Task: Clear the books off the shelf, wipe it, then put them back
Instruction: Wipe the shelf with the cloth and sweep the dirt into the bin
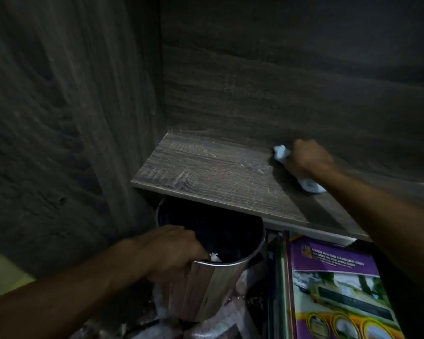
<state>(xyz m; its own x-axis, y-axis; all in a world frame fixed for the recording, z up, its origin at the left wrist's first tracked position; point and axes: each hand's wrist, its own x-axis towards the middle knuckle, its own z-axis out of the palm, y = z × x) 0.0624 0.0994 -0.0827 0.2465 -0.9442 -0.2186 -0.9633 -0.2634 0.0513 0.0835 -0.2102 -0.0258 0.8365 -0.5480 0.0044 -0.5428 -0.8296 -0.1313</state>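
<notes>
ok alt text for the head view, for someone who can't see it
Right hand grips a crumpled white cloth on a bare dark wooden shelf. Left hand holds the rim of a metal bin below the shelf's front edge; a purple book lies lower right.

Shelf board (pixel 206 167): grey-brown wood grain running lengthwise, pale band along its front edge, whitish specks and scratches toward the back left corner; cabinet walls (pixel 59 118) show the same grain, darker. Cloth (pixel 280 152) near the board's back edge: white with a pale blue cast. Below the front edge, metal bin (pixel 213 287) is mirror-silver outside and black inside, with a white scrap (pixel 214 257) at the rim; book (pixel 335 285) has a purple top with yellow lettering, a green-and-yellow photo and gold-ringed ovals.
</notes>
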